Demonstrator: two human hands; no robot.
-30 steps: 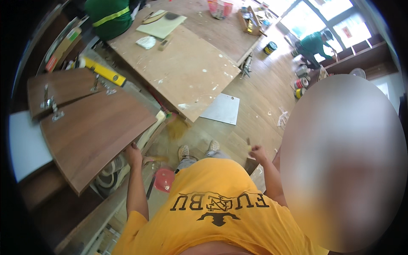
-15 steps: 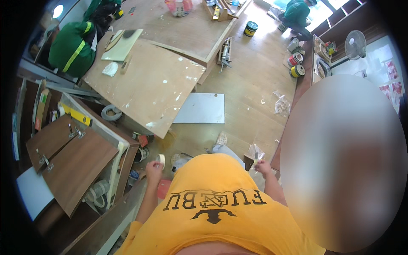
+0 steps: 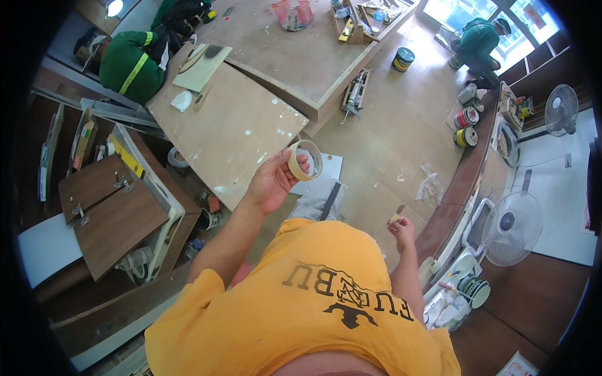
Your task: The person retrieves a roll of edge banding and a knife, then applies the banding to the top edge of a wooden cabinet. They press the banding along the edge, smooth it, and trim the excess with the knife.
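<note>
My left hand (image 3: 271, 182) is raised in front of me, fingers curled round a roll of masking tape (image 3: 293, 165). The roll is cream-coloured, with its open ring tilted up. Lower and to the right, my right hand (image 3: 403, 232) pinches a small flat tan piece (image 3: 396, 214), darker at its far tip; its exact kind is too small to tell. Below the tape roll lies a white panel (image 3: 335, 166) on the floor, partly hidden by my left hand and legs. A brown board (image 3: 219, 138) spotted with white stretches out beyond my left hand.
A large worktable (image 3: 282, 50) spans the back. A green-clothed person (image 3: 128, 69) bends at the left, another (image 3: 481, 47) crouches far right. Cabinet doors (image 3: 122, 216) lie at the left. A caulking gun (image 3: 356, 94), paint tins (image 3: 466, 136) and fans (image 3: 513, 227) stand around the floor and right side.
My left hand has risen forward and right with the tape roll. My right hand has moved slightly up and right. The view has turned right, and the large blurred shape there is gone.
</note>
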